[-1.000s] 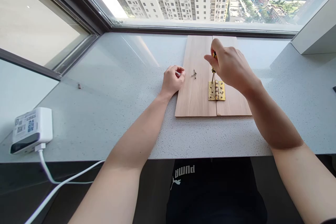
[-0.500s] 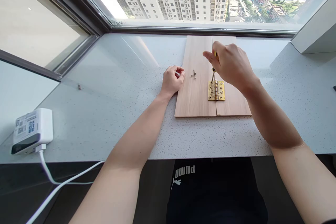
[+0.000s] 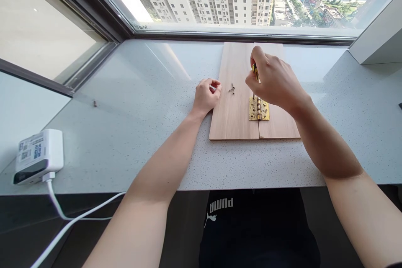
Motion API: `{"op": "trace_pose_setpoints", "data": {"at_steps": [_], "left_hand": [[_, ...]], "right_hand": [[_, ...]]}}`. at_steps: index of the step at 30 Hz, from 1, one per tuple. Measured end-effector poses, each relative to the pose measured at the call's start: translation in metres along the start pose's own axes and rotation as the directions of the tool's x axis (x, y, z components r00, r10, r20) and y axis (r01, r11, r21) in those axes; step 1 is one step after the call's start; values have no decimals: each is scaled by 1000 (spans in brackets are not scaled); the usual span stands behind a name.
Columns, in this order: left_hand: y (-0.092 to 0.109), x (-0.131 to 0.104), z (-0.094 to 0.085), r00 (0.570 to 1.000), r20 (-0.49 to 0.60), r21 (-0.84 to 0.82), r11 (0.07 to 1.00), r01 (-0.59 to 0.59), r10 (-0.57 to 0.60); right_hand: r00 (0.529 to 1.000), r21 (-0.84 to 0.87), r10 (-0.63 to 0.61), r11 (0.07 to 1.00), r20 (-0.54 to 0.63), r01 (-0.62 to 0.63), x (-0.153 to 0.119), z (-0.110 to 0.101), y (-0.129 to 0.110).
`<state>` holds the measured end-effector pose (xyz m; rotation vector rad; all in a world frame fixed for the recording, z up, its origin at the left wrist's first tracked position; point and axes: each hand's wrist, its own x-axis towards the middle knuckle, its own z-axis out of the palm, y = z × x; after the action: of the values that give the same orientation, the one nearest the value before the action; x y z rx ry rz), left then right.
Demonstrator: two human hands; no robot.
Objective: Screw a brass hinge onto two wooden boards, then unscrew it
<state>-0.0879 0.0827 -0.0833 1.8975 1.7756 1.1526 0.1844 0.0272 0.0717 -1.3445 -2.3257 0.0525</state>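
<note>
Two wooden boards lie side by side, the left board (image 3: 234, 113) and the right board (image 3: 281, 123), with a brass hinge (image 3: 259, 109) across their seam. My right hand (image 3: 273, 77) is wrapped round a yellow-and-black screwdriver (image 3: 255, 69), whose shaft points down at the upper left part of the hinge. The tip is hard to make out. My left hand (image 3: 207, 95) rests by the left board's edge, fingers curled together; what they hold, if anything, is too small to tell. Several loose screws (image 3: 232, 88) lie on the left board between my hands.
The boards lie on a speckled white sill (image 3: 141, 142) below a window. At the far left sits a white device (image 3: 40, 155) with a white cable (image 3: 69, 225). A small object (image 3: 94, 104) lies on the sill at left. A white box-like panel (image 3: 381, 33) stands at the right.
My right hand has turned around the screwdriver handle, its thumb now lower and nearer the fingers, so more of the handle shows. My left hand and the boards look unmoved.
</note>
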Motion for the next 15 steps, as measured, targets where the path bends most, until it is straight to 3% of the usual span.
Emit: {"op": "trace_pose_setpoints", "data": {"at_steps": [7,15], "left_hand": [[4,0,0,1000,5,-9,1000,16,-16],[2,0,0,1000,1,-1,1000,6,-6]], "right_hand": [[998,-34,42,998,-37,-43,6,10,12],[997,20,-37,999,66,35,-3,-8,3]]}}
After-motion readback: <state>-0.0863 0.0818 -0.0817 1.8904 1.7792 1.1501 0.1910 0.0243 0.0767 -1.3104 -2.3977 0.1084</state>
